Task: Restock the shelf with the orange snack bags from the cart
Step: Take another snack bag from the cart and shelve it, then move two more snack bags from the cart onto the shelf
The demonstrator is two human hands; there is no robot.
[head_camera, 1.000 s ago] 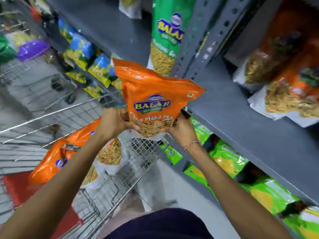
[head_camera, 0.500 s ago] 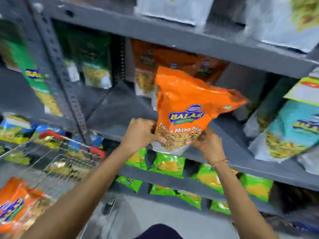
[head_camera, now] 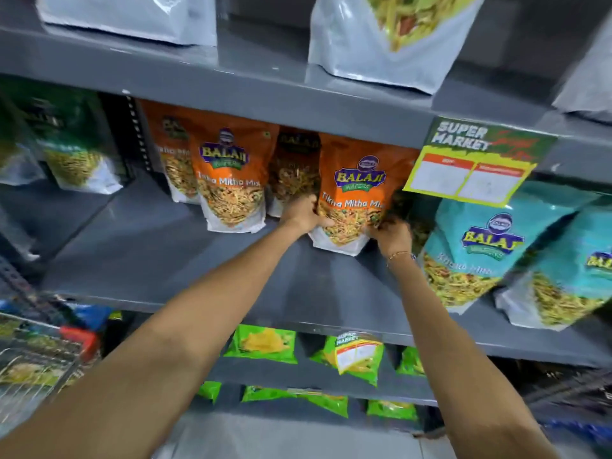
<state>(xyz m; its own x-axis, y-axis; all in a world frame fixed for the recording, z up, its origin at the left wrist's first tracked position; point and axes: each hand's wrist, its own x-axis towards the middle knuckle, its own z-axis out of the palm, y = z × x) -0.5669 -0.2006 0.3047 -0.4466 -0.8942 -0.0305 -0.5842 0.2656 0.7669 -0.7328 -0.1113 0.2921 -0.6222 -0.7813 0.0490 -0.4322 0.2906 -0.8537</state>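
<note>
I have the orange snack bag [head_camera: 356,197] standing upright on the grey shelf [head_camera: 159,260], gripped low on both sides. My left hand [head_camera: 303,215] curls round its lower left edge, thumb across the front; my right hand [head_camera: 392,235] pinches the lower right corner, fingers tucked behind. It looks light and puffy, a glossy, slippery film pouch that crumples easily, with brittle contents showing through the clear window, so I judge the stiffer white gusseted base the safest place to hold. Just left of my left hand stands another orange bag [head_camera: 231,180], flat-faced and upright; right of my right hand lean teal bags [head_camera: 480,246].
</note>
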